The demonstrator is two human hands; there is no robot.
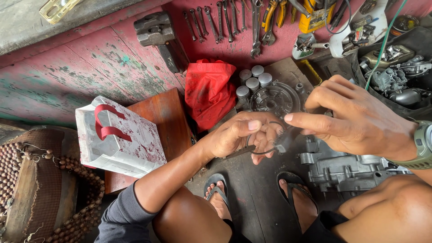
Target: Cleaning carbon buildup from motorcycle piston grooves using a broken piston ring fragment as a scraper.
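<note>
My left hand (240, 137) is closed on a thin dark metal ring (261, 152), pinching it between thumb and fingers in front of my knees. My right hand (355, 118) hovers just to the right of it, index finger and thumb stretched toward the ring and a small blurred dark piece (282, 145) at the fingertips; whether it grips that piece I cannot tell. A green watch (423, 144) is on my right wrist. Below the hands a grey engine casing (346, 168) rests on the floor by my sandalled feet.
A round engine cover (274, 100) and several metal cylinders (252, 80) lie beyond the hands, beside a red cloth (209, 90). Wrenches (225, 20) and pliers lie along the red boards. A white-and-red paper bag (119, 137) sits on a wooden board at left; engine parts (396, 74) fill a bin at right.
</note>
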